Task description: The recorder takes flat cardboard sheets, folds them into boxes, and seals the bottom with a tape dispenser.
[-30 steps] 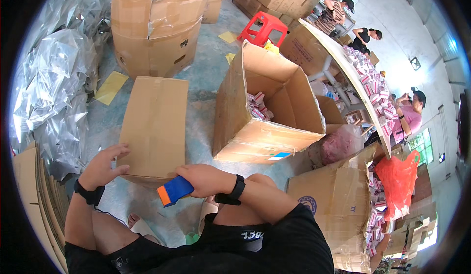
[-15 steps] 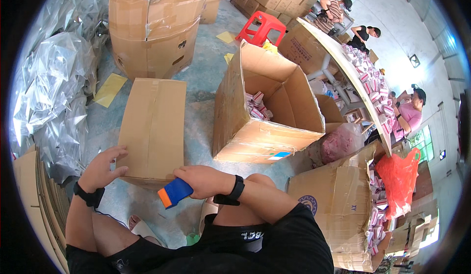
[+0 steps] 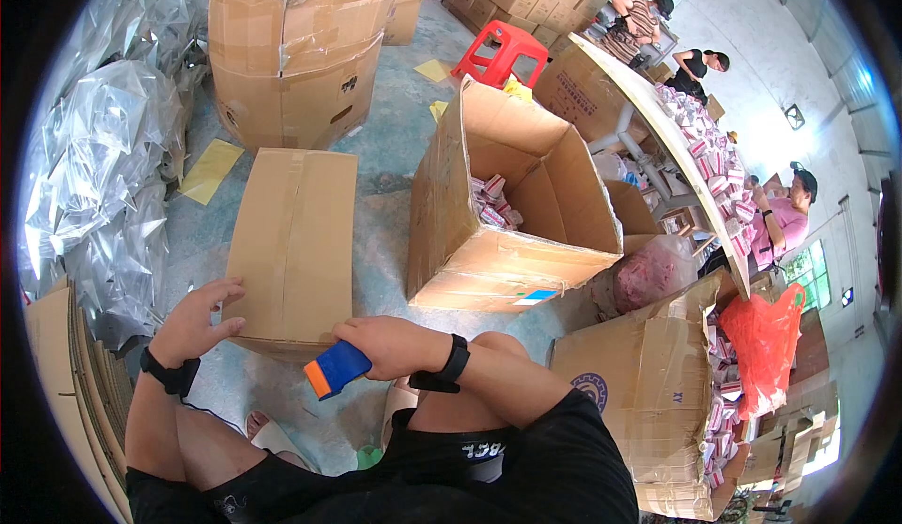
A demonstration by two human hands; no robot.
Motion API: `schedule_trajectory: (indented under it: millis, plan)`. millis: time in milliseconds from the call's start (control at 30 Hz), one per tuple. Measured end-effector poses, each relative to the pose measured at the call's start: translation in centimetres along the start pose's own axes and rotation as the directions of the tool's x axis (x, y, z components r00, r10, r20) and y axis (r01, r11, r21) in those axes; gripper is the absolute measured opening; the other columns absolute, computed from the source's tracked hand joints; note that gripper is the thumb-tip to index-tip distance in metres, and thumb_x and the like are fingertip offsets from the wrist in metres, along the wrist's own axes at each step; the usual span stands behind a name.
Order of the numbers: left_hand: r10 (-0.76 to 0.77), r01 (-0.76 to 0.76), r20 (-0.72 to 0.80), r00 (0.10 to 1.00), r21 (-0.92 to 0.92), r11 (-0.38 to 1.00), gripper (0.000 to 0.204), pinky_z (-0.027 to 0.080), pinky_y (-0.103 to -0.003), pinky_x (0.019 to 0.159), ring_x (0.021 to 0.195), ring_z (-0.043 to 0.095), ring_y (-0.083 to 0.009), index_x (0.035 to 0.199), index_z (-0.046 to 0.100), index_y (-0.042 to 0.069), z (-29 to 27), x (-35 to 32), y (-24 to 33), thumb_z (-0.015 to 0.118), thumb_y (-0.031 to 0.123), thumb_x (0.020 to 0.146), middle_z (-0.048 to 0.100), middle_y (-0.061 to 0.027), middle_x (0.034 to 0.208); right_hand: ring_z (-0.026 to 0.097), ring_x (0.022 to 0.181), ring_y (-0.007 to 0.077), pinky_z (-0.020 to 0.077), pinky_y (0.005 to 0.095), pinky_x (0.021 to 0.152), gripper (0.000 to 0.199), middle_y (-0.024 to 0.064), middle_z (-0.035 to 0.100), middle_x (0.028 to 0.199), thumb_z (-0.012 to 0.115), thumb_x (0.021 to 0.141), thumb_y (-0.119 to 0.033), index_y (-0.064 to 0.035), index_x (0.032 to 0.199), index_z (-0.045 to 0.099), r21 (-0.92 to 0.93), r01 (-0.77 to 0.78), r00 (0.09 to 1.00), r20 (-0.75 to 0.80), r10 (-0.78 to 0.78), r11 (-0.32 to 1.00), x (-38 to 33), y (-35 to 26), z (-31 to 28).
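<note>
A closed cardboard box (image 3: 291, 242) stands on the floor in front of me, with a taped seam running along its top. My left hand (image 3: 199, 319) rests against its near left corner, thumb and fingers apart. At its near right corner is my right hand (image 3: 387, 344), closed around a blue and orange tape dispenser (image 3: 338, 369). The orange end points toward the lower left, just below the box's near edge. My palm hides part of the dispenser.
An open carton (image 3: 517, 266) holding small pink-and-white packs stands to the right. Farther off are a tall carton (image 3: 296, 64) and a red stool (image 3: 498, 54). Silvery plastic film (image 3: 113, 139) heaps at the left. Several people work along a table (image 3: 648, 115).
My hands and the box stay almost in place; the tape dispenser has shifted very slightly. At the table, the person in pink has raised an arm.
</note>
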State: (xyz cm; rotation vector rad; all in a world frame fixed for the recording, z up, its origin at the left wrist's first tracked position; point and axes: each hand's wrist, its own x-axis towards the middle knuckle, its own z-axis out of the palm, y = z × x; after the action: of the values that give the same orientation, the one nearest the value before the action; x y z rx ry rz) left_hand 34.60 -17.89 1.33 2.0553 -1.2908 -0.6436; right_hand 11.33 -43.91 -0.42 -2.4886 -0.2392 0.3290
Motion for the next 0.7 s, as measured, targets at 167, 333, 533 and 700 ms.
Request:
schedule_trajectory:
  millis: [167, 333, 533, 700]
  plan:
    - [0.000, 0.000, 0.003, 1.000, -0.003, 1.000, 0.048, 0.053, -0.037, 0.092, 0.116, 0.062, -0.0315, 0.127, 0.062, 0.000, -0.13, 0.05, 0.38, 0.075, 0.020, 0.085, 0.058, -0.0173, 0.142, 0.066, 0.096, 0.0412, 0.0530, 0.0487, 0.082, 0.053, 0.0185, 0.066, 0.100, 0.083, 0.074, -0.024, -0.0065, 0.114, 0.053, -0.012, 0.062, 0.996, -0.068, -0.063, 0.998, -0.04, 0.63, 0.58]
    - [0.004, -0.004, -0.004, 1.000, 0.005, 1.000, 0.048, 0.053, -0.037, 0.092, 0.116, 0.062, -0.0316, 0.127, 0.061, 0.000, -0.01, -0.22, 0.03, 0.075, 0.020, 0.085, 0.058, -0.0166, 0.141, 0.066, 0.097, 0.0413, 0.0531, 0.0490, 0.082, 0.054, 0.0187, 0.066, 0.101, 0.083, 0.073, -0.023, -0.0068, 0.115, 0.053, -0.012, 0.055, 0.997, -0.048, -0.056, 0.998, -0.03, 0.58, 0.74]
    - [-0.009, 0.009, 0.012, 1.000, 0.013, 1.000, 0.048, 0.053, -0.037, 0.091, 0.115, 0.062, -0.0318, 0.127, 0.061, 0.001, -0.02, 0.00, 0.30, 0.075, 0.019, 0.085, 0.058, -0.0172, 0.141, 0.066, 0.097, 0.0410, 0.0533, 0.0488, 0.082, 0.056, 0.0188, 0.067, 0.102, 0.084, 0.072, -0.023, -0.0071, 0.117, 0.054, -0.003, 0.053, 0.998, -0.038, -0.053, 0.999, -0.09, 0.73, 0.66]
    - [0.016, -0.016, -0.006, 1.000, 0.018, 1.000, 0.048, 0.052, -0.038, 0.091, 0.114, 0.062, -0.0317, 0.127, 0.061, 0.001, -0.04, -0.31, 0.16, 0.075, 0.021, 0.085, 0.058, -0.0172, 0.141, 0.066, 0.097, 0.0408, 0.0534, 0.0484, 0.083, 0.056, 0.0188, 0.067, 0.102, 0.084, 0.073, -0.023, -0.0071, 0.118, 0.054, -0.010, 0.046, 0.999, -0.029, -0.046, 0.999, 0.02, 0.31, 0.42]
